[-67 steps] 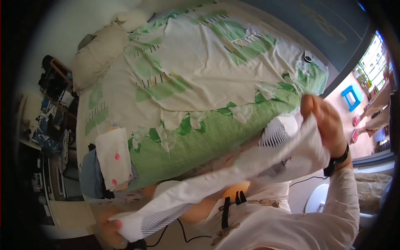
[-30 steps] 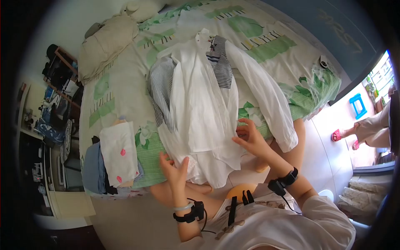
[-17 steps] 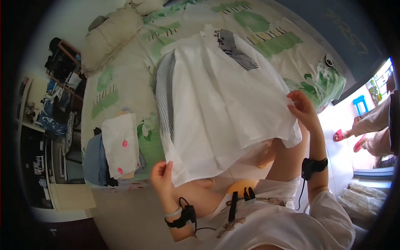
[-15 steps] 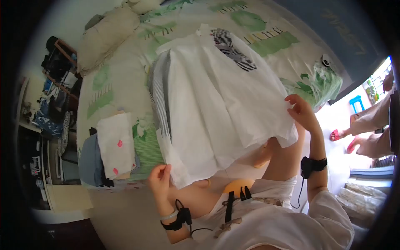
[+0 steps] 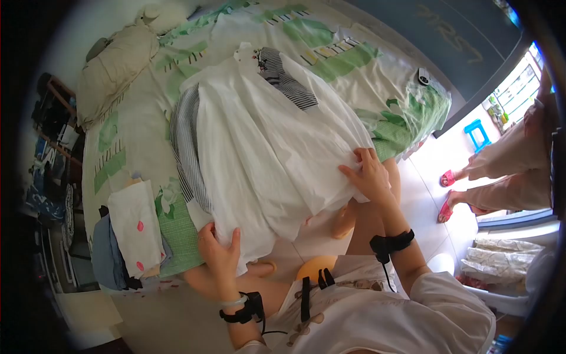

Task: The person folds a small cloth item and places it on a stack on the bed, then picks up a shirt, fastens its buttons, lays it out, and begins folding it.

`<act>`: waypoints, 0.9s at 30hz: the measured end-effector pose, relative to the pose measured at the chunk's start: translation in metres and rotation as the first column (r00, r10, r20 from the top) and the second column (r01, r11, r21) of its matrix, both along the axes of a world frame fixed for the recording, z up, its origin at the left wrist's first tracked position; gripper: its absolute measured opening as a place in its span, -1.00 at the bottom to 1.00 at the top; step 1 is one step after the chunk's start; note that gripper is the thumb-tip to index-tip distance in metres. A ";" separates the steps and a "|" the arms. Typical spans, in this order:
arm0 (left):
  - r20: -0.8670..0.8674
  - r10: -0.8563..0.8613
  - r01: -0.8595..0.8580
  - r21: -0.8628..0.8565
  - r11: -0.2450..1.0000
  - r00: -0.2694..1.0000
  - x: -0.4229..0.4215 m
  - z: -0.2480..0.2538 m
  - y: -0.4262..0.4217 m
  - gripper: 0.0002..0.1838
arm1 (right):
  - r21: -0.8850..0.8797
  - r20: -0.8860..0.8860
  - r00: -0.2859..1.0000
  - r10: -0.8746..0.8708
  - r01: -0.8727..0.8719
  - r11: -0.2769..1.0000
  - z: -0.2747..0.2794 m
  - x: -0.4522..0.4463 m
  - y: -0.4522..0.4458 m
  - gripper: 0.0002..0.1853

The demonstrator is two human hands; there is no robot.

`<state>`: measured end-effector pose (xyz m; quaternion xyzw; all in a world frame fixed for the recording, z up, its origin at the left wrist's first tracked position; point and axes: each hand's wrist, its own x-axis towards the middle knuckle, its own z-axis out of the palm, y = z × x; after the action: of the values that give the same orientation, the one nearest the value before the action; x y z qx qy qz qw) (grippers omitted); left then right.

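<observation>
A long white shirt [image 5: 277, 159] with striped grey panels [image 5: 286, 85] lies spread on the bed, collar away from me and hem hanging over the near edge. My left hand [image 5: 219, 251] touches the hem's left corner, thumb and fingers apart. On the right part of the hem rests my right hand [image 5: 371, 176], also with thumb and fingers apart. Beside the shirt, to the left, sits a stack of folded clothes [image 5: 137, 230], a white piece with pink spots on top.
The bed [image 5: 127, 150] has a green and white cover, with pillows [image 5: 115, 74] at its far left and a small white device [image 5: 423, 76] at its right. Another person's legs [image 5: 501, 194] in red slippers stand at the right, near a blue stool [image 5: 476, 135].
The view has turned, shifting the bed and shirt left. My hands, which were pinching the hem's corners, are now nearer each other with thumbs and fingers apart. More of the other person's legs shows.
</observation>
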<state>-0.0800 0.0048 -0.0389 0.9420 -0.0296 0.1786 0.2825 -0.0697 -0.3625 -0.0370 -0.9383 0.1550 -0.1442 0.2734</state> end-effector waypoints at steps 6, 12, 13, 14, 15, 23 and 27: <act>-0.068 0.149 -0.150 -0.009 0.989 0.987 -0.002 -0.007 0.003 -0.65 | 0.259 -0.071 0.989 -0.127 0.141 0.956 0.026 0.000 0.001 -0.53; -0.175 0.063 -0.120 -0.339 0.933 0.983 -0.012 -0.003 0.023 -0.78 | 0.812 0.408 0.904 -0.129 -0.295 0.505 0.050 0.025 0.026 -0.72; -0.175 0.068 -0.124 -0.333 0.935 0.982 -0.014 -0.004 0.028 -0.78 | 0.813 0.448 0.883 -0.140 -0.337 0.475 0.068 0.025 0.043 -0.76; -0.215 0.032 -0.141 -0.516 0.845 0.976 -0.017 -0.005 0.032 -0.82 | 0.809 0.488 0.859 -0.153 -0.380 0.448 0.083 0.025 0.056 -0.79; -0.245 -0.014 -0.162 -0.679 0.716 0.969 -0.018 -0.003 0.033 -0.87 | 0.807 0.410 0.911 -0.050 -0.337 0.484 0.089 0.016 0.065 -0.76; -0.107 0.140 -0.170 -0.792 0.586 0.984 -0.040 0.010 0.040 -0.91 | -0.092 0.203 0.421 0.884 -0.891 0.445 0.027 -0.022 0.141 -0.60; 0.057 -0.033 0.061 -0.593 0.803 0.998 -0.042 0.039 0.019 -0.91 | -0.148 0.141 0.456 0.879 -0.868 0.474 -0.013 -0.030 0.136 -0.67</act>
<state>-0.1224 0.0233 0.0005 0.8011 -0.0016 0.1925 0.5668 -0.0995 -0.2262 -0.0499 -0.8727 -0.3791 -0.0803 0.2970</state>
